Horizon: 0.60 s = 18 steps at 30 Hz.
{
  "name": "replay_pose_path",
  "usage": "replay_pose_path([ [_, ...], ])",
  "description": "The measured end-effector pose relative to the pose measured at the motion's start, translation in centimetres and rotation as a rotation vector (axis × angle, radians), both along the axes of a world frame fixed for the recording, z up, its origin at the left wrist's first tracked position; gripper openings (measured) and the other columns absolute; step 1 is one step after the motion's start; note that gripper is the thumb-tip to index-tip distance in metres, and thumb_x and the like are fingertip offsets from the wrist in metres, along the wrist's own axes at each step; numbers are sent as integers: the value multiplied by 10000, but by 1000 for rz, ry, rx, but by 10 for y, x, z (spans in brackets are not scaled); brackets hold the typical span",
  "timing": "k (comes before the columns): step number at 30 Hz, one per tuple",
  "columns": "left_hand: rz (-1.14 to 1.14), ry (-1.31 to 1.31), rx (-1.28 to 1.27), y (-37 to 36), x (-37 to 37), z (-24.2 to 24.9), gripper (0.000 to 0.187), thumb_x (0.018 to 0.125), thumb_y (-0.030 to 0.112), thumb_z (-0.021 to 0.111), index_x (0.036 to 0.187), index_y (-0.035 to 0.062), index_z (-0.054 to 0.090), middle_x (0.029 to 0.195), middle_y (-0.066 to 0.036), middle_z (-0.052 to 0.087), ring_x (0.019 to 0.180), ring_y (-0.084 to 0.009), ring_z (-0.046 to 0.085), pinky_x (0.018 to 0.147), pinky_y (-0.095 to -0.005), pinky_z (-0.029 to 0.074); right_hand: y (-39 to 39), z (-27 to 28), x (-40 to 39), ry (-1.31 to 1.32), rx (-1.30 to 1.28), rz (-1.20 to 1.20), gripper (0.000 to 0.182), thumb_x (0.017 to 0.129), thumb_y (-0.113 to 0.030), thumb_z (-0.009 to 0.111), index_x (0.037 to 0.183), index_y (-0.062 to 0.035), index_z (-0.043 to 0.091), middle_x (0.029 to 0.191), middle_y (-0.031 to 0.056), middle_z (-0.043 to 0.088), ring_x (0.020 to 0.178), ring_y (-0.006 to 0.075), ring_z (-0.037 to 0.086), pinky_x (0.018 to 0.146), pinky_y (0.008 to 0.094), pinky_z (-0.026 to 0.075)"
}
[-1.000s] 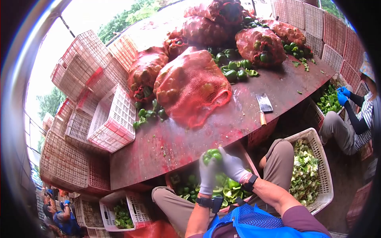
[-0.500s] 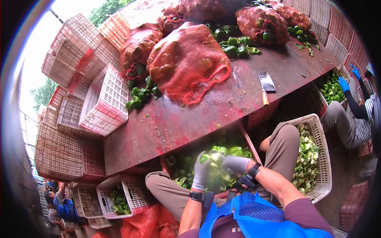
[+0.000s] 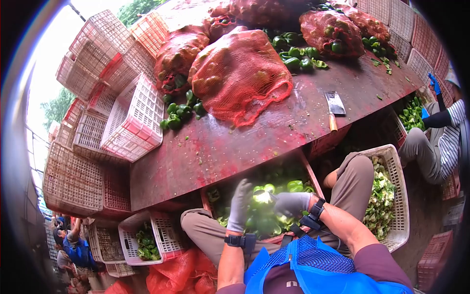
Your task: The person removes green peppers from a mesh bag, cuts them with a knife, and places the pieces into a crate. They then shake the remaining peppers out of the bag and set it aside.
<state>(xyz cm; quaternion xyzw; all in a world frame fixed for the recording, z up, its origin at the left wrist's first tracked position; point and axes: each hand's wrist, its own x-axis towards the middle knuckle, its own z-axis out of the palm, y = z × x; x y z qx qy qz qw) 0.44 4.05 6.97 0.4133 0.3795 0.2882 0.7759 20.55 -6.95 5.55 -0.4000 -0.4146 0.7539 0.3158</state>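
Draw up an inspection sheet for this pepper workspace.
Surface: dark reddish-brown tabletop, stained, bearing scraps
Job's things: glossy green peppers in a reddish-rimmed crate below the table's near edge
Clutter: bulging red mesh sack and wooden-handled metal cleaver on the tabletop
Hands: grey-gloved left hand and grey-gloved right hand over the crate; grip too blurred to tell
Cables: nothing seen
Surroundings: stacked plastic crates at left; person in striped top at right

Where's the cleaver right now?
Head view, right of centre: the cleaver lies on the table near its front edge, right of the big red mesh sack, handle toward the person.
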Motion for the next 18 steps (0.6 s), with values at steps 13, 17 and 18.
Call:
replay_pose_path([
  [13,92,-350,-651,-12,-2,-28,410,1006,335,405,1240,26,537,1199,-166,610,1092,-328,602,936,-466,502,-8,35,-11,-821,620,-490,374,834,-232,688,1172,-96,602,948,84,671,690,239,659,625,348,527],
  [17,-112,-242,-329,-14,0,-76,447,996,368,395,1232,16,535,1195,-165,605,1107,-323,591,997,-458,460,-5,71,-22,-1240,984,-192,466,822,-207,664,1258,-148,514,952,127,628,713,320,680,559,408,544],
  [18,-138,-469,-630,-16,0,-70,415,990,362,425,1205,28,544,1165,-146,619,1086,-294,598,985,-435,467,-3,65,-22,-1246,1033,-188,428,831,-198,645,1237,-151,518,931,118,624,701,313,682,541,410,539],
])
